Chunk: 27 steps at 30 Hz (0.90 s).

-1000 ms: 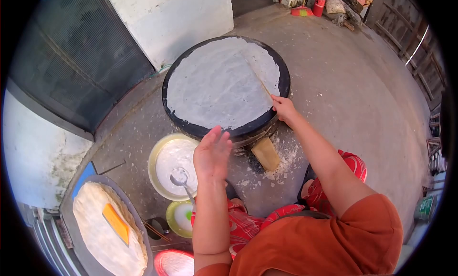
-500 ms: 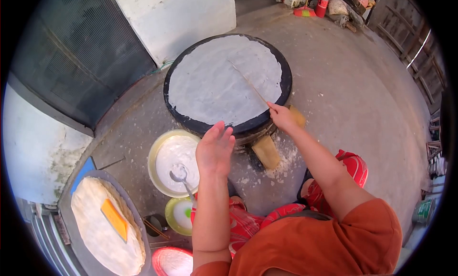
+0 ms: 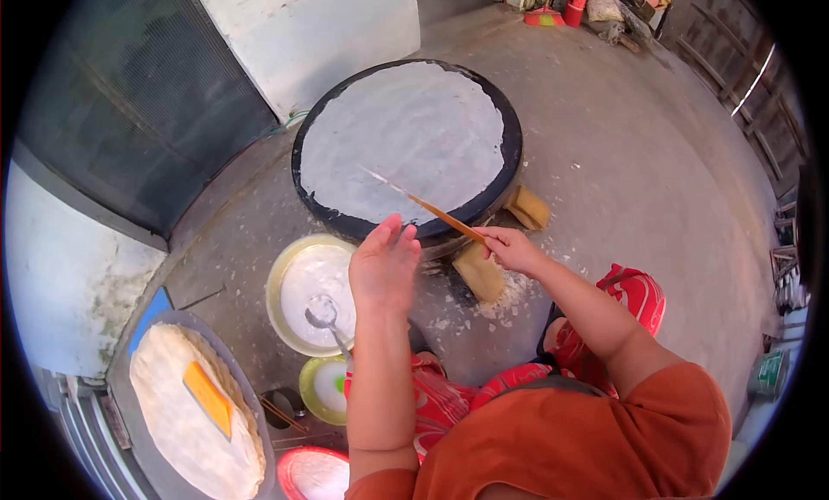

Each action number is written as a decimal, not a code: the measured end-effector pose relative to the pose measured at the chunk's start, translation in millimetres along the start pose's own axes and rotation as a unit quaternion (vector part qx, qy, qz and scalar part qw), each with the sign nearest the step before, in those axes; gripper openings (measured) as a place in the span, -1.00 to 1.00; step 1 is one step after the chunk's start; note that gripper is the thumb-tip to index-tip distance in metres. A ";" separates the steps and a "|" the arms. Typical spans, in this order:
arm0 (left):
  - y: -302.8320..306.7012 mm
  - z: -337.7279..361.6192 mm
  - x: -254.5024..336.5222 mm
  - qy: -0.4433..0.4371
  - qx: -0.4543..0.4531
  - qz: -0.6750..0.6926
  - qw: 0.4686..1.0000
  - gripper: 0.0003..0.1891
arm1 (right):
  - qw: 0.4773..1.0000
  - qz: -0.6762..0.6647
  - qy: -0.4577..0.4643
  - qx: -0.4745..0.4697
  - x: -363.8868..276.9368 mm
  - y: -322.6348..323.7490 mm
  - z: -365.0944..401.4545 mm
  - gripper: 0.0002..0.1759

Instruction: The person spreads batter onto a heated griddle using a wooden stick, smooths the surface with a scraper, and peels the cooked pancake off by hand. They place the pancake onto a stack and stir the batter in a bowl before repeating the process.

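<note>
A thin spread layer of whitish batter covers most of a large round black griddle. My right hand is closed on the end of a long flat wooden spatula. The spatula's whitened tip points up and left over the near part of the batter. My left hand is held up near the griddle's front rim, fingers stretched and holding nothing. Below and left of it stands a cream basin of white batter with a metal ladle in it.
A stack of thin flatbreads lies on a grey board at lower left, with a yellow scraper on top. Beside it are a small yellow-green bowl and a red-rimmed bowl. Bricks sit by the griddle's base.
My right hand has drawn the spatula back toward me and turned it so its flat brown side shows. The left hand has stayed nearly in place.
</note>
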<state>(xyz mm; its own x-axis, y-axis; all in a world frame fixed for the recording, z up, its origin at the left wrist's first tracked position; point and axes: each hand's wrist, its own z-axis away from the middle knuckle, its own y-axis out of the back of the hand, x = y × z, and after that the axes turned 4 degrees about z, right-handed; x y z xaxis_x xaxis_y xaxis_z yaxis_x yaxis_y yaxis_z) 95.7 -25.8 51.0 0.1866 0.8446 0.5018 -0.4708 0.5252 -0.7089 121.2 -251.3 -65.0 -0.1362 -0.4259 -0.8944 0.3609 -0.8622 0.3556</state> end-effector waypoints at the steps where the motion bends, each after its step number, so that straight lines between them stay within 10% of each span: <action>1: 0.5 -0.3 0.6 0.001 -0.002 0.001 1.000 -0.70 | 1.000 -0.001 -0.001 0.002 -0.4 2.9 5.5 -0.64; 3: 1.2 -0.4 1.8 -0.001 -0.010 0.002 1.000 -0.70 | 0.979 -0.187 -0.057 0.053 2.3 8.2 14.9 -0.61; 10: 5.0 0.7 1.4 0.010 -0.027 0.003 1.000 -0.71 | 0.975 -0.192 -0.082 0.072 39.1 8.7 58.7 -0.62; 13: 3.7 0.7 0.6 0.004 -0.024 -0.002 1.000 -0.71 | 0.988 -0.065 -0.061 0.124 58.6 1.1 67.3 -0.62; 15: 1.4 2.2 -0.4 0.005 -0.022 -0.006 1.000 -0.71 | 0.922 0.278 0.165 0.212 57.2 -5.5 72.7 -0.59; 18: 0.0 1.9 -1.8 0.010 -0.019 -0.007 1.000 -0.71 | 0.935 0.310 0.054 0.162 42.9 -15.9 74.3 -0.55; 22: 0.3 1.5 -3.5 0.009 -0.017 -0.015 1.000 -0.71 | 0.917 0.314 0.152 0.195 54.5 -15.4 75.7 -0.57; 24: -1.2 3.9 -3.7 0.009 -0.019 -0.013 1.000 -0.71 | 0.995 -0.049 -0.041 0.076 51.1 -6.2 84.3 -0.60; 27: -2.1 4.2 -4.3 0.008 -0.020 -0.019 1.000 -0.70 | 0.923 -0.305 -0.183 0.148 37.6 11.6 97.9 -0.60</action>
<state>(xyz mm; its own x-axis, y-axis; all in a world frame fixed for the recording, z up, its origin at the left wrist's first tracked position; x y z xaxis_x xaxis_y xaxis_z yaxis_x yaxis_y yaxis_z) 92.3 -31.0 52.5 0.2166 0.8256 0.5210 -0.4280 0.5600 -0.7094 30.0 -304.2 -67.9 -0.5535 0.1453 -0.8201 -0.1457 -0.9864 -0.0764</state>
